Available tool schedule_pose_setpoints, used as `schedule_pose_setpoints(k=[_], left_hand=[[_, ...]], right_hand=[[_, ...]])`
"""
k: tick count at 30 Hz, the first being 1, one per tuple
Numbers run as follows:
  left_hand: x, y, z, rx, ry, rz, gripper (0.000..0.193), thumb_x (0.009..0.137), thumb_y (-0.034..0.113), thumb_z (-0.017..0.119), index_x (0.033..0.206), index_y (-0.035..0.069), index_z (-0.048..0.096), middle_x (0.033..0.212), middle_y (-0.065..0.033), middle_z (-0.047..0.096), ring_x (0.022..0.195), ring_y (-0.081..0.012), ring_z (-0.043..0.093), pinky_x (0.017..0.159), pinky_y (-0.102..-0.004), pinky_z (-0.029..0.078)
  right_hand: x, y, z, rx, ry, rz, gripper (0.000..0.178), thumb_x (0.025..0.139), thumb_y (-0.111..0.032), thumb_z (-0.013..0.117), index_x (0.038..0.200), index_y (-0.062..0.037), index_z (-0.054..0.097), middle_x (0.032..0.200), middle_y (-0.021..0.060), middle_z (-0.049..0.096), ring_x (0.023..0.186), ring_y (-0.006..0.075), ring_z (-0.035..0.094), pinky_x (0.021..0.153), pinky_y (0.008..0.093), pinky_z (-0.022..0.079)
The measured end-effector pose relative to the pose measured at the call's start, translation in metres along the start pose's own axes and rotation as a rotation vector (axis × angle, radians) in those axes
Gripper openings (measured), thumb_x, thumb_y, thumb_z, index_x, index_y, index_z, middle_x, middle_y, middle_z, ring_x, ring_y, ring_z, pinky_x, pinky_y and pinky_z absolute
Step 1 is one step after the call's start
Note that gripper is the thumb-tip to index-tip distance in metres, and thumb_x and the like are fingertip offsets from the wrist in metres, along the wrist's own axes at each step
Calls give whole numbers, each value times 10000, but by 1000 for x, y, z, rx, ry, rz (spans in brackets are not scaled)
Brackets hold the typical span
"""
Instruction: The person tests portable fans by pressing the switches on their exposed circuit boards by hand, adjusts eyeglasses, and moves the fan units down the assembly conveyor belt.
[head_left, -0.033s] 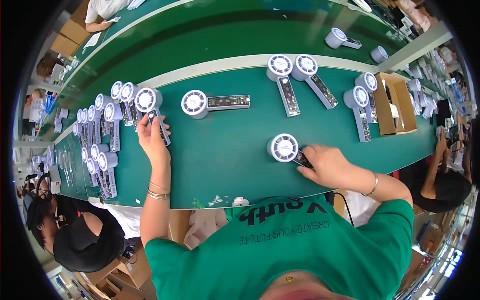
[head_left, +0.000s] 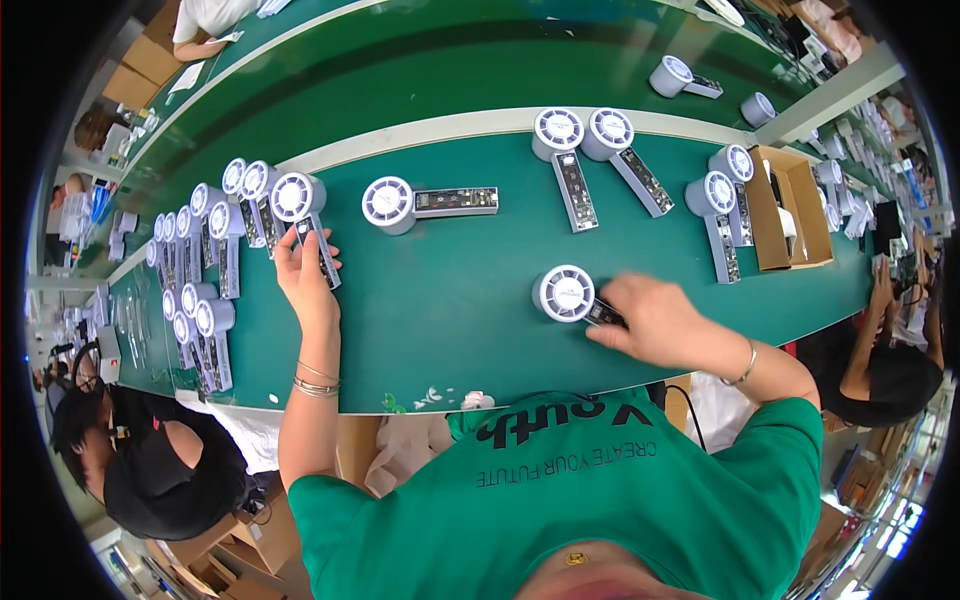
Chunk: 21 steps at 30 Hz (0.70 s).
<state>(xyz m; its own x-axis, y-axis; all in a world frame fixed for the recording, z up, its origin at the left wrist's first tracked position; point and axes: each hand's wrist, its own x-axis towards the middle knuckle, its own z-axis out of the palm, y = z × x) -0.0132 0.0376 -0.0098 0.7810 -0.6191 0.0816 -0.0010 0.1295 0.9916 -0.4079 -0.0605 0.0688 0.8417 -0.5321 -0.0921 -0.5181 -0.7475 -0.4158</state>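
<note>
"So, what are the hands holding?"

"One white handheld fan each, with the hands well apart. The left hand [head_left: 308, 268] has its thumb and fingers closed around the handle of the left-held fan [head_left: 297, 198]. The right hand [head_left: 655, 320], slightly blurred, is wrapped around the handle end of the right-held fan [head_left: 566, 294]."

"Which way do those fans lie?"

"The left-held fan's round head points to the far side of the green tabletop [head_left: 450, 300], its handle slanting back nearer and a little rightward. The right-held fan's head lies to the left of its hand, its handle running rightward into the grip."

"Does anything lie between?"

"Yes, farther back: a crosswise fan [head_left: 430, 203], its long axis running left to right, head left, handle right. The left hand is nearer to it; neither hand touches it."

"And the count?"

"Two held, one crosswise, a far-centre pair [head_left: 573, 185], and a far-right pair [head_left: 718, 195] beside one open cardboard box [head_left: 767, 225]. About a dozen more crowd the left cluster [head_left: 198, 294]; overlap makes that number uncertain. Past the pale ledge [head_left: 440, 128] are one further fan [head_left: 671, 77] and one drum-shaped head [head_left: 758, 109] whose handle I cannot make out."
</note>
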Motion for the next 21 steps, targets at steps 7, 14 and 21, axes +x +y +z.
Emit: schedule_pose_setpoints(k=[7,14,21], left_hand=[[-45,16,5,-126,-31,0,297,898,80,551,1174,42,448,975,-153,631,708,-125,582,545,-217,472],[-70,35,13,-129,-68,-37,317,902,72,520,1204,39,430,1020,-163,617,769,-137,587,577,-227,482],[-75,46,7,-184,-71,-69,351,890,58,546,1213,29,414,1035,-140,611,778,-123,578,579,-226,477]], right_hand=[[80,42,-3,-23,151,397,557,763,-512,635,881,22,525,758,197,631,721,354,636,630,431,500],[115,65,25,245,224,458,352,731,-303,575,900,-2,506,872,244,607,824,414,595,745,455,460],[85,38,-4,907,273,240,269,774,-18,512,1031,20,441,789,84,575,611,126,559,512,261,463]])
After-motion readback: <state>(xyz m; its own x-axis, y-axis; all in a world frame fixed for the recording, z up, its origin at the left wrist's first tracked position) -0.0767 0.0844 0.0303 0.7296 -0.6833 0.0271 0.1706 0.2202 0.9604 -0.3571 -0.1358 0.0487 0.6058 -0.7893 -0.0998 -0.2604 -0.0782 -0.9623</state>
